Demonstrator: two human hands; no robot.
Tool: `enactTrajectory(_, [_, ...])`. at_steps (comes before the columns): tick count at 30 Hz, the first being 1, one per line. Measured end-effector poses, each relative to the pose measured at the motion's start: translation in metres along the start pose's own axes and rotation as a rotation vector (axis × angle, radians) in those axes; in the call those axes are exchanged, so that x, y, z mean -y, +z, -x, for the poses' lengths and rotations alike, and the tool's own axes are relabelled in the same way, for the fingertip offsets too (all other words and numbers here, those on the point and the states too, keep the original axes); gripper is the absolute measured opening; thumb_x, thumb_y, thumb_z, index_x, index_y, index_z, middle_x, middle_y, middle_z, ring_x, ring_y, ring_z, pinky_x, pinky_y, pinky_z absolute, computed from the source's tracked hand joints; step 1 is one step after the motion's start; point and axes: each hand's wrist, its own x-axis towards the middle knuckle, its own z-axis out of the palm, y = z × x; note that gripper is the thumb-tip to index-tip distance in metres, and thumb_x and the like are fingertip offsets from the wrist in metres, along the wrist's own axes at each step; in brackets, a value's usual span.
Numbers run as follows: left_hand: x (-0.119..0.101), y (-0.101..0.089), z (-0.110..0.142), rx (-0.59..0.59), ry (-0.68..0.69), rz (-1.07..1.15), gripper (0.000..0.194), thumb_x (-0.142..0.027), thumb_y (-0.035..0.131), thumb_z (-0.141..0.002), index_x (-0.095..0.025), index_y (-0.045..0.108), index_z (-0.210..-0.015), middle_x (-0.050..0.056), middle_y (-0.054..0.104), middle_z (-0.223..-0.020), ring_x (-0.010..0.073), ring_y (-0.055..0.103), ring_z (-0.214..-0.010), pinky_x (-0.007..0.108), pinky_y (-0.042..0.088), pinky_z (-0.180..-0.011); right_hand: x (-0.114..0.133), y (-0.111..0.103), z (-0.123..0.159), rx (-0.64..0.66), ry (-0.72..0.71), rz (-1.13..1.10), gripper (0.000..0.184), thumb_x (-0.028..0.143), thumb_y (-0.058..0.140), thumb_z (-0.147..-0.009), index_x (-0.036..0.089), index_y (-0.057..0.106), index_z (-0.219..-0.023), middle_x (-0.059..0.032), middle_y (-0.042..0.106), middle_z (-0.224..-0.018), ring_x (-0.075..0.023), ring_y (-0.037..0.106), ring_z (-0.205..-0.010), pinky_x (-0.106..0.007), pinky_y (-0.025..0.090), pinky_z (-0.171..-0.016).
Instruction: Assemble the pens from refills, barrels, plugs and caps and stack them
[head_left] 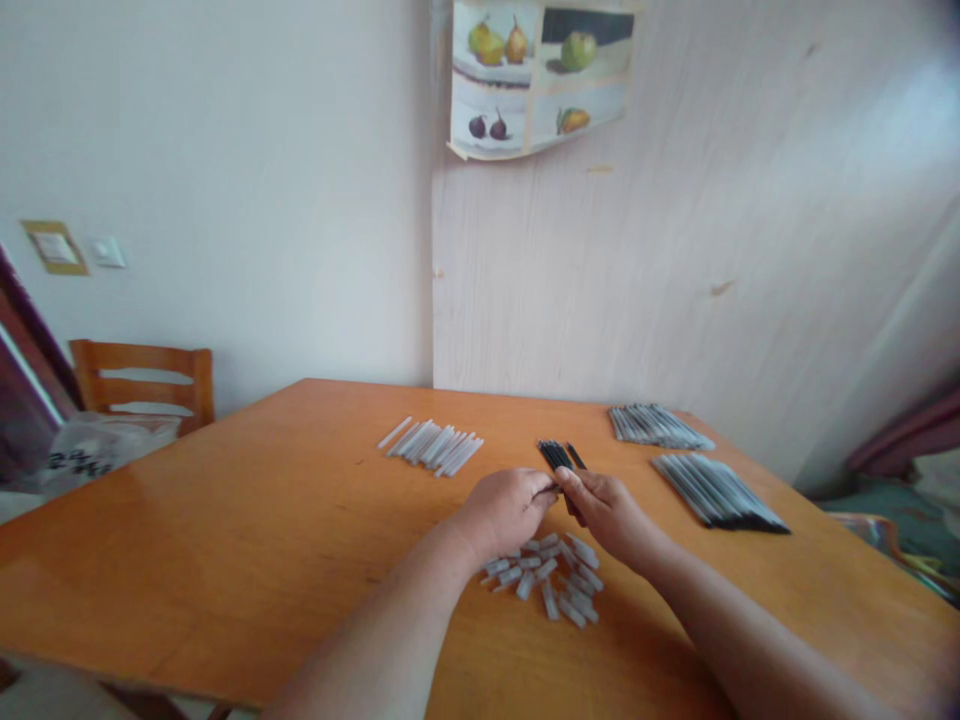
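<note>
My left hand [514,502] and my right hand [604,508] meet over the middle of the table. Both are closed, the fingertips pinched together around a thin dark stick that is mostly hidden by the fingers. Just beyond them lies a small bunch of slim black sticks [553,455], with a few a little apart on the right. Below the hands, many short translucent caps [550,600] are scattered loosely on the wood; my left wrist partly covers them.
On the orange wooden table [225,540], whitish sticks [431,445] lie in a row at back left. Two piles of greyish tubes with dark parts, a nearer pile [716,490] and a farther pile [656,425], lie right. A wooden chair [146,360] stands at left.
</note>
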Motion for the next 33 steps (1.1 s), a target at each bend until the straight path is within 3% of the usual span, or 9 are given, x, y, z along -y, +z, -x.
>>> enactTrajectory(7, [0.004, -0.003, 0.0, -0.015, -0.037, 0.061, 0.031, -0.037, 0.04, -0.094, -0.021, 0.066, -0.096, 0.006, 0.07, -0.092, 0.0185, 0.062, -0.085, 0.027, 0.043, -0.074, 0.006, -0.008, 0.002, -0.018, 0.003, -0.158, 0.045, 0.059, 0.038, -0.093, 0.018, 0.054, -0.082, -0.0026, 0.058, -0.071, -0.0134, 0.055, -0.061, -0.026, 0.043, -0.056])
enactTrajectory(11, [0.006, -0.005, -0.001, -0.019, -0.05, 0.071, 0.033, -0.039, 0.039, -0.094, -0.02, 0.066, -0.093, 0.006, 0.069, -0.09, 0.0186, 0.062, -0.085, 0.027, 0.043, -0.072, 0.012, -0.013, 0.003, 0.006, -0.029, -0.115, 0.033, 0.05, 0.047, -0.092, 0.018, 0.056, -0.093, -0.0029, 0.061, -0.074, -0.0151, 0.058, -0.069, -0.027, 0.046, -0.062])
enactTrajectory(16, [0.004, -0.004, -0.001, -0.007, -0.052, 0.078, 0.034, -0.04, 0.038, -0.094, -0.02, 0.066, -0.092, 0.005, 0.069, -0.086, 0.0177, 0.061, -0.081, 0.026, 0.042, -0.069, 0.016, -0.012, 0.005, -0.003, -0.045, -0.008, 0.028, 0.045, 0.048, -0.092, 0.018, 0.057, -0.088, -0.0016, 0.06, -0.071, -0.0138, 0.057, -0.064, -0.026, 0.044, -0.06])
enactTrajectory(24, [0.004, 0.004, 0.0, -0.024, -0.016, -0.012, 0.03, -0.037, 0.04, -0.094, -0.021, 0.066, -0.093, 0.006, 0.069, -0.089, 0.0178, 0.061, -0.08, 0.026, 0.04, -0.068, 0.003, -0.004, 0.001, -0.03, -0.042, 0.079, 0.045, 0.054, 0.038, -0.094, 0.02, 0.05, -0.067, 0.0005, 0.052, -0.057, -0.0122, 0.048, -0.053, -0.025, 0.036, -0.051])
enactTrajectory(28, [0.005, 0.004, -0.001, -0.013, -0.034, 0.039, 0.034, -0.038, 0.038, -0.095, -0.021, 0.066, -0.096, 0.006, 0.07, -0.09, 0.0185, 0.062, -0.084, 0.027, 0.042, -0.072, 0.002, -0.006, 0.0, -0.026, -0.002, -0.02, 0.047, 0.057, 0.034, -0.094, 0.019, 0.052, -0.073, -0.0003, 0.054, -0.061, -0.012, 0.049, -0.052, -0.025, 0.038, -0.05])
enactTrajectory(33, [0.006, 0.002, 0.0, -0.004, -0.076, 0.103, 0.037, -0.041, 0.038, -0.094, -0.019, 0.068, -0.097, 0.007, 0.07, -0.088, 0.0195, 0.061, -0.083, 0.028, 0.044, -0.074, 0.01, -0.012, 0.002, -0.006, -0.052, -0.035, 0.032, 0.048, 0.046, -0.092, 0.019, 0.057, -0.087, -0.0019, 0.061, -0.074, -0.0134, 0.057, -0.063, -0.025, 0.044, -0.058])
